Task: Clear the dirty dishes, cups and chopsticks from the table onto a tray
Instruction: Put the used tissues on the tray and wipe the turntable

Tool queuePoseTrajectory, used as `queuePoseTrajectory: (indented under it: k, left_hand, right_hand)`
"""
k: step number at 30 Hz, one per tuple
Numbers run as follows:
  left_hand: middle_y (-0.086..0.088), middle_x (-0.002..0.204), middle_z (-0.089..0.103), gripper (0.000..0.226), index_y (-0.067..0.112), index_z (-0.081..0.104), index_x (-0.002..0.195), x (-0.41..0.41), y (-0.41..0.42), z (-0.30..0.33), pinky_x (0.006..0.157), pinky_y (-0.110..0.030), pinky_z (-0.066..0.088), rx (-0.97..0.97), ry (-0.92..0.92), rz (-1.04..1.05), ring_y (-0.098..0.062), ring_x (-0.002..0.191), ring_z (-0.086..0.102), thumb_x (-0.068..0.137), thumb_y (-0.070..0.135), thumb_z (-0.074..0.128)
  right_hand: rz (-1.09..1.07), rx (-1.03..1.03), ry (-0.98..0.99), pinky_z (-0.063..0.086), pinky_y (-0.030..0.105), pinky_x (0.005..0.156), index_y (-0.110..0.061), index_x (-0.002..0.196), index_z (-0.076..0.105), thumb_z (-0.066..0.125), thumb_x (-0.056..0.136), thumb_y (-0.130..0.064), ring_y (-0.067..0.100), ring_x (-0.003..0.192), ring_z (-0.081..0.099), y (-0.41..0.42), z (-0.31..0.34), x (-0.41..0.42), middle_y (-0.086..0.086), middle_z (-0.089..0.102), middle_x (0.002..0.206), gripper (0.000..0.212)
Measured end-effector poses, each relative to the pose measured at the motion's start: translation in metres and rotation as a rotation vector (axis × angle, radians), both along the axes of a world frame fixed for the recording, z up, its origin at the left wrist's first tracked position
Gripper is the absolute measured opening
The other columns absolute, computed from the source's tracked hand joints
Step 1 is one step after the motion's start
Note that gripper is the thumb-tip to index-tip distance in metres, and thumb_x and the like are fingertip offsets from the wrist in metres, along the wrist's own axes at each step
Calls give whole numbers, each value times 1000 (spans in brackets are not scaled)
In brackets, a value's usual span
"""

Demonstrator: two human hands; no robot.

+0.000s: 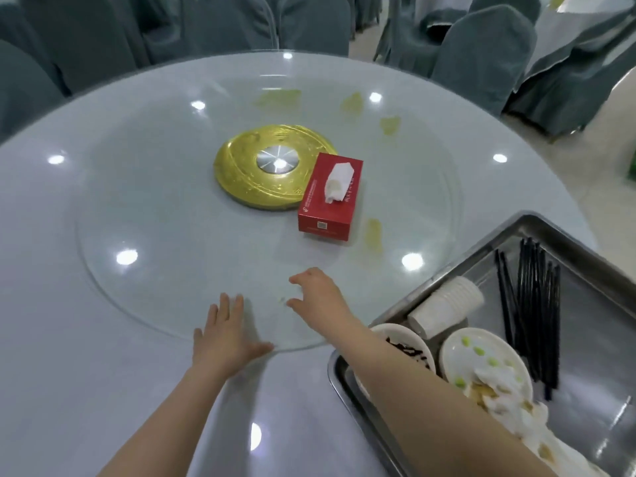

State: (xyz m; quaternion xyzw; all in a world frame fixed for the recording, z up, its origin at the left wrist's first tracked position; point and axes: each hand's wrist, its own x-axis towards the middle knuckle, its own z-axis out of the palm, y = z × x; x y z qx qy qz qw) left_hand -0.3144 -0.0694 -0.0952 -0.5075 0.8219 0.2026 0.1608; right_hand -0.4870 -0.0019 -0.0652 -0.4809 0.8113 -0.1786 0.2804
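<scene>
A person's two bare arms reach over a round white table (69,339) topped by a glass turntable (165,208). The left hand (225,335) lies flat on the near rim of the glass, fingers straight and slightly spread, thumb out to the side, holding nothing. The right hand (318,297) hovers just above the glass, fingers loosely curled and apart, thumb and forefinger forming an open claw around nothing. A red tissue box (328,197) sits near the gold centre hub (272,166). At the right edge rests a metal tray (585,339) carrying black chopsticks (533,311), stacked paper cups (447,306), a dirty bowl (409,346) and a plate (481,359) with crumpled napkins.
</scene>
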Motion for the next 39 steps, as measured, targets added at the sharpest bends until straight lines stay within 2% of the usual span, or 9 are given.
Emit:
queuePoseTrajectory:
  k: [4,10,13,16,20,28,32,35,39]
  left_hand:
    - [0,161,-14,119,24,-5,152,0,-5,1,114,-54,19,22,8,17,-24,148,-3,69,71,65]
    - [-1,161,-14,120,23,-5,153,8,-14,3,114,-55,19,15,7,6,-25,148,-3,69,69,67]
    - [-2,161,-12,120,23,-4,153,11,-19,5,114,-55,20,19,10,4,-25,148,-2,69,66,69]
    - [-1,161,-11,120,23,-3,153,15,-24,5,115,-54,21,22,23,14,-24,148,-1,68,63,72]
    - [1,161,-10,122,24,-1,153,19,-29,2,115,-52,22,26,40,20,-24,148,0,66,63,75]
    - [1,161,-7,127,22,1,153,27,-38,-5,113,-54,25,14,63,5,-24,148,0,61,66,76]
    - [-1,161,-2,127,20,7,152,32,-49,-3,111,-53,29,19,70,-20,-23,147,4,58,64,80]
    - [-3,159,6,129,18,11,151,34,-58,1,110,-48,33,15,51,-54,-24,145,12,54,64,82]
    - [-9,156,16,123,13,17,150,34,-69,8,110,-39,31,6,4,-89,-29,139,26,57,54,85]
  right_hand:
    - [86,81,113,42,32,93,-13,115,66,56,91,-7,28,111,54,-23,-11,7,9,54,120,26]
    - [50,86,144,47,34,89,-14,105,68,47,86,3,27,104,59,-20,-16,11,8,63,111,33]
    - [-34,43,82,45,31,88,-15,107,64,47,87,-1,25,106,56,-13,-17,6,6,60,113,30]
    - [-56,-1,52,43,29,84,-17,108,62,61,88,-18,22,102,56,-15,-16,4,4,57,110,20]
    - [-37,-5,9,43,29,80,-19,103,64,69,83,-31,21,99,57,-30,-17,20,4,60,106,24]
    - [6,43,67,49,35,85,-16,99,69,60,90,-22,27,104,58,-35,-18,42,8,61,109,14]
    - [-153,-125,-7,40,21,70,-22,88,67,63,88,-23,12,83,57,6,12,14,-7,60,89,4]
    - [-377,-243,-3,35,8,61,-32,75,59,68,85,-26,-4,66,54,73,38,-20,-19,59,73,14]
    - [-662,-285,33,37,12,58,-32,79,63,70,83,-26,-4,69,57,169,50,-49,-16,64,73,11]
